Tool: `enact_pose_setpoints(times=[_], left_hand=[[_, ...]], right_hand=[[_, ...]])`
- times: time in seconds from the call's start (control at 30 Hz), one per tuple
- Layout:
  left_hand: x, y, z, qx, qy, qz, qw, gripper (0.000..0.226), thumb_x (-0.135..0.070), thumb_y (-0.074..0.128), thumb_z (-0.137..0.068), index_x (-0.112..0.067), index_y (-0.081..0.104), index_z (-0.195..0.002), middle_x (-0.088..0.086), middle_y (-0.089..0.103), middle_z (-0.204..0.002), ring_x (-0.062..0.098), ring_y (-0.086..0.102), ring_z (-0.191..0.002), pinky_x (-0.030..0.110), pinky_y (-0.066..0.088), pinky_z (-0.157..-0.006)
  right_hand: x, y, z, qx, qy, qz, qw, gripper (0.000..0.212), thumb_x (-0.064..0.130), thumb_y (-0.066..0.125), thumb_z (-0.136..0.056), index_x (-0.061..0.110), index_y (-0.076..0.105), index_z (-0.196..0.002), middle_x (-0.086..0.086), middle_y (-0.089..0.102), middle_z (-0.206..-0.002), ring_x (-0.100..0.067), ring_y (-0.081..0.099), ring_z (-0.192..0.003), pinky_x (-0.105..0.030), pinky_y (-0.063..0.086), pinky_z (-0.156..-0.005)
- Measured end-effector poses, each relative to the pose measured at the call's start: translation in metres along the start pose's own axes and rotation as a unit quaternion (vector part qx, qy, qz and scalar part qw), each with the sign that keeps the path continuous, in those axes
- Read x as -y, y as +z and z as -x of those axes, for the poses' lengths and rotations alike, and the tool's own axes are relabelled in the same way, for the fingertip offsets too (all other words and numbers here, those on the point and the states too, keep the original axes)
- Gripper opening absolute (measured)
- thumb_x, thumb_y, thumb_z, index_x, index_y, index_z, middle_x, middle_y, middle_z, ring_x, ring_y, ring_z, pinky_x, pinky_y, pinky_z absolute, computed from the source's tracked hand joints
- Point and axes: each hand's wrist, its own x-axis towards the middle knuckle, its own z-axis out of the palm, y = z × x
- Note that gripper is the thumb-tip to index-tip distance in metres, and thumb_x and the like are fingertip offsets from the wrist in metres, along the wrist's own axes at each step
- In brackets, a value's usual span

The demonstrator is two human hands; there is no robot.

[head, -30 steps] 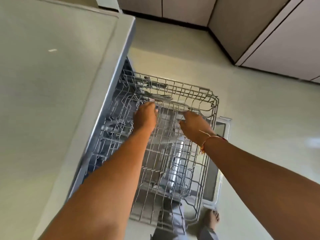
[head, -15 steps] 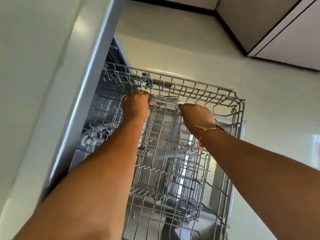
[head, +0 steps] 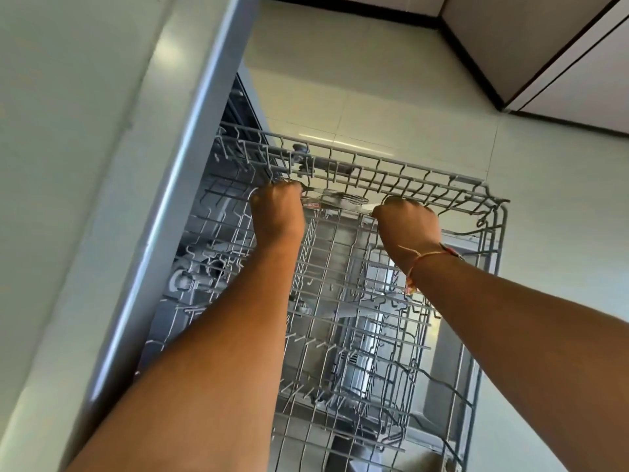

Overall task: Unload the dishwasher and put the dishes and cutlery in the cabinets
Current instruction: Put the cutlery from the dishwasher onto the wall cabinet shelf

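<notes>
A pale tabletop (head: 78, 165) filled the left side of the view, its rounded grey front edge running diagonally from top centre to bottom left. Beyond it, pale floor (head: 391, 107) tiles reached to cabinet doors (head: 544, 42) with a dark plinth in the top right corner.

Out from under the tabletop's edge stood a grey wire dishwasher rack (head: 357, 301), pulled out over the floor. Its far side rail crossed the middle of the view, and its front right corner lay near the right side. Through the wire grid, a lower rack (head: 384, 379) and the shiny inside of the open dishwasher door (head: 452, 335) could be seen.

Two bare forearms reached from the bottom of the view to the rack's far side. The left hand (head: 277, 216) was closed in a fist just beside the far rail, near the tabletop's edge. The right hand (head: 406, 226) was closed in a fist further along the same rail, a thin thread bracelet (head: 420, 264) at its wrist.

Between the two fists lay a few pieces of metal cutlery (head: 335, 202), close under the far rail, one with a small red mark. Each end of the cutlery met a fist, and both hands' fingers curled inward out of sight, apparently closed on the cutlery.
</notes>
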Motion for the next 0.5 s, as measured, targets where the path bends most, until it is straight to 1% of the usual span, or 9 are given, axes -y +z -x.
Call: enact_pose_setpoints(times=[0.1, 0.17, 0.2, 0.23, 0.27, 0.3, 0.4, 0.47, 0.5], left_hand=[[0.004, -0.007, 0.005, -0.025, 0.013, 0.047, 0.998, 0.012, -0.002, 0.058, -0.088, -0.008, 0.068, -0.084, 0.008, 0.068, -0.078, 0.026, 0.063, -0.070, 0.032, 0.053, -0.064], [0.006, -0.012, 0.012, -0.048, 0.010, 0.085, 0.995, 0.018, -0.002, 0.054, -0.088, -0.010, 0.067, -0.079, 0.008, 0.065, -0.077, 0.025, 0.060, -0.074, 0.035, 0.046, -0.068], [0.007, -0.015, 0.016, -0.055, 0.008, 0.098, 0.994, 0.017, -0.002, 0.054, -0.088, -0.009, 0.068, -0.079, 0.008, 0.065, -0.077, 0.023, 0.060, -0.073, 0.034, 0.046, -0.069], [0.007, -0.018, 0.020, -0.060, 0.003, 0.100, 0.993, 0.015, -0.002, 0.056, -0.089, -0.008, 0.069, -0.083, 0.008, 0.067, -0.079, 0.021, 0.062, -0.073, 0.030, 0.049, -0.067], [0.005, -0.020, 0.025, -0.064, -0.004, 0.091, 0.994, 0.013, -0.003, 0.058, -0.090, -0.007, 0.071, -0.088, 0.008, 0.069, -0.082, 0.020, 0.064, -0.072, 0.026, 0.054, -0.062], [0.004, -0.025, 0.031, -0.066, -0.012, 0.086, 0.994, 0.012, -0.003, 0.059, -0.090, -0.007, 0.071, -0.092, 0.008, 0.070, -0.084, 0.019, 0.066, -0.072, 0.026, 0.056, -0.058], [0.000, -0.047, 0.059, -0.075, -0.040, 0.105, 0.991, 0.014, -0.004, 0.060, -0.091, -0.009, 0.071, -0.096, 0.005, 0.071, -0.084, 0.013, 0.060, -0.067, 0.024, 0.054, -0.052], [-0.003, -0.061, 0.081, -0.082, -0.065, 0.125, 0.987, 0.011, -0.006, 0.063, -0.090, -0.011, 0.072, -0.094, 0.004, 0.071, -0.086, 0.010, 0.054, -0.069, 0.022, 0.051, -0.054], [-0.003, -0.068, 0.095, -0.077, -0.084, 0.141, 0.983, 0.010, -0.008, 0.063, -0.091, -0.012, 0.071, -0.093, 0.005, 0.072, -0.087, 0.011, 0.055, -0.071, 0.023, 0.052, -0.055]], right_hand=[[0.002, -0.001, 0.005, -0.006, 0.008, -0.008, 1.000, 0.023, -0.001, 0.057, -0.086, 0.010, 0.069, -0.103, -0.009, 0.066, -0.097, -0.037, 0.066, -0.093, -0.041, 0.054, -0.068], [0.000, -0.001, 0.010, -0.006, 0.006, -0.015, 1.000, 0.021, 0.000, 0.056, -0.088, 0.010, 0.068, -0.102, -0.009, 0.066, -0.097, -0.035, 0.065, -0.093, -0.041, 0.053, -0.068], [-0.001, -0.002, 0.013, -0.006, 0.004, -0.019, 1.000, 0.020, 0.000, 0.056, -0.089, 0.010, 0.067, -0.102, -0.008, 0.065, -0.097, -0.034, 0.064, -0.093, -0.040, 0.053, -0.068], [-0.002, -0.003, 0.017, -0.008, 0.002, -0.025, 1.000, 0.020, 0.001, 0.055, -0.089, 0.011, 0.066, -0.102, -0.008, 0.065, -0.096, -0.033, 0.064, -0.092, -0.039, 0.052, -0.067], [-0.003, -0.004, 0.020, -0.012, 0.000, -0.033, 0.999, 0.020, 0.001, 0.055, -0.089, 0.011, 0.066, -0.102, -0.007, 0.065, -0.095, -0.032, 0.064, -0.091, -0.039, 0.052, -0.067], [-0.004, -0.007, 0.026, -0.019, -0.002, -0.038, 0.999, 0.021, 0.001, 0.054, -0.089, 0.012, 0.066, -0.102, -0.006, 0.066, -0.093, -0.031, 0.063, -0.091, -0.038, 0.052, -0.067], [-0.005, -0.020, 0.046, -0.047, -0.011, -0.038, 0.998, 0.020, 0.002, 0.055, -0.089, 0.014, 0.066, -0.101, -0.003, 0.068, -0.090, -0.029, 0.061, -0.092, -0.038, 0.051, -0.069], [-0.006, -0.033, 0.062, -0.065, -0.011, -0.042, 0.997, 0.020, 0.003, 0.059, -0.087, 0.015, 0.068, -0.099, -0.002, 0.070, -0.088, -0.028, 0.060, -0.094, -0.039, 0.051, -0.073], [-0.006, -0.041, 0.073, -0.073, -0.007, -0.050, 0.996, 0.018, 0.003, 0.060, -0.086, 0.016, 0.068, -0.097, -0.002, 0.070, -0.086, -0.028, 0.060, -0.093, -0.040, 0.052, -0.073]])
